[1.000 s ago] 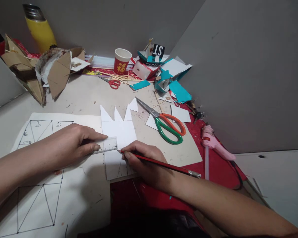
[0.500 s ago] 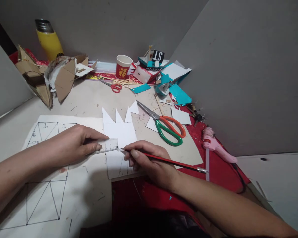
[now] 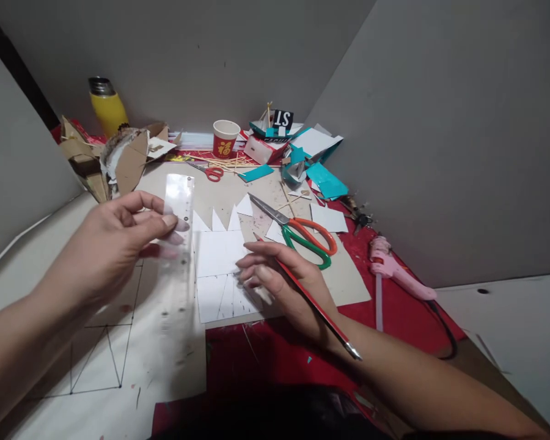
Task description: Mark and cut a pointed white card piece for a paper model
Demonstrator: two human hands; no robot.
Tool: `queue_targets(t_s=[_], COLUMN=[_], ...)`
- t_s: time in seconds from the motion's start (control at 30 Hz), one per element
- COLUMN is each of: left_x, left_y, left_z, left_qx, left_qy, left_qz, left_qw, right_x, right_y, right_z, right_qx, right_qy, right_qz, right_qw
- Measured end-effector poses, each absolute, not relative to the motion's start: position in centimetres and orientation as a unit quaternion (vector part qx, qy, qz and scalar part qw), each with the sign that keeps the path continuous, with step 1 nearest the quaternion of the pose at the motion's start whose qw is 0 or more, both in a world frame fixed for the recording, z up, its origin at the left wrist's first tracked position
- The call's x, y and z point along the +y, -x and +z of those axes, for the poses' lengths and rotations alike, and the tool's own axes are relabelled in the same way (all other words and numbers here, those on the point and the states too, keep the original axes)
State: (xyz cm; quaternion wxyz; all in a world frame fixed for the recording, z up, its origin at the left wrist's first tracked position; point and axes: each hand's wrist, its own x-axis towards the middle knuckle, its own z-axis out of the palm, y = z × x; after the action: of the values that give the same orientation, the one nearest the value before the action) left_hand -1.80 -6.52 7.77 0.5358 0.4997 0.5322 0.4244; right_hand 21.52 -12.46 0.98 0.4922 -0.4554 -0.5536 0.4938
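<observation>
Grey walls flank your desk; left fingers pinch the ruler, right fingers the pencil; align squarely on the card between.

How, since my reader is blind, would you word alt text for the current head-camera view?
A left hand grips a clear plastic ruler and a right hand holds a slim red pencil by a white card with pointed teeth along its far edge. Beyond lie large steel scissors with green and orange handles; a pink plastic glue gun lies at right.
</observation>
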Motion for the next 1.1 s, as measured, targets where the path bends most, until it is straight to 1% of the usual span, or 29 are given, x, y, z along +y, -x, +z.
queue_targets(t_s=[0.07, 0.17, 0.3, 0.37, 0.43, 0.53, 0.6, 0.63, 0.67, 0.73, 0.8, 0.87, 0.97, 1.1], left_x=[-7.3, -8.6, -10.5, -11.2, -11.7, -12.5, -13.5, -14.2, -14.9, -16.4, -17.5, -18.2, -18.2, -17.8], left_y=[1.1, 0.3, -0.6, -0.9, -1.1, -1.2, -1.2, -1.3, -1.4, -1.6, -1.9, -2.0, -2.1, -2.1], left_z=[7.5, 7.0, 6.3, 6.2, 6.2, 6.4, 6.4, 6.2, 5.8, 4.8, 3.6, 2.6, 2.1, 2.4], left_qx=[0.526, 0.516, 0.503, 0.49, 0.481, 0.458, 0.43, 0.405, 0.383, 0.272, 0.211, 0.195, 0.201, 0.196], left_qy=[-0.449, -0.408, -0.398, -0.405, -0.438, -0.563, -0.671, -0.733, -0.794, -0.905, -0.957, -0.967, -0.96, -0.948], left_qz=[0.442, 0.452, 0.444, 0.426, 0.384, 0.232, 0.121, 0.082, 0.071, 0.04, 0.079, 0.144, 0.197, 0.233], left_qw=[0.572, 0.602, 0.626, 0.644, 0.656, 0.648, 0.593, 0.541, 0.468, 0.324, 0.182, 0.083, -0.004, -0.087], right_x=[-12.8, -13.6, -14.8, -15.1, -15.1, -15.2, -15.4, -15.7, -16.0, -16.9, -17.8, -18.6, -19.2, -18.9], right_y=[-21.7, -21.9, -21.8, -21.6, -21.8, -23.1, -24.7, -25.5, -26.2, -27.5, -28.2, -28.4, -28.1, -27.3], right_z=[1.4, 2.1, 2.7, 2.6, 2.5, 2.8, 3.4, 3.7, 4.0, 4.2, 4.2, 3.9, 3.5, 3.5], right_qx=[-0.578, -0.642, -0.758, -0.801, -0.828, -0.846, -0.845, -0.844, -0.843, -0.843, -0.843, -0.842, -0.837, -0.842], right_qy=[0.455, 0.45, 0.447, 0.436, 0.421, 0.415, 0.431, 0.441, 0.453, 0.467, 0.469, 0.468, 0.469, 0.454], right_qz=[0.497, 0.47, 0.363, 0.297, 0.25, 0.209, 0.184, 0.174, 0.167, 0.168, 0.182, 0.204, 0.237, 0.251], right_qw=[0.461, 0.406, 0.306, 0.285, 0.273, 0.26, 0.259, 0.25, 0.236, 0.21, 0.19, 0.172, 0.151, 0.146])
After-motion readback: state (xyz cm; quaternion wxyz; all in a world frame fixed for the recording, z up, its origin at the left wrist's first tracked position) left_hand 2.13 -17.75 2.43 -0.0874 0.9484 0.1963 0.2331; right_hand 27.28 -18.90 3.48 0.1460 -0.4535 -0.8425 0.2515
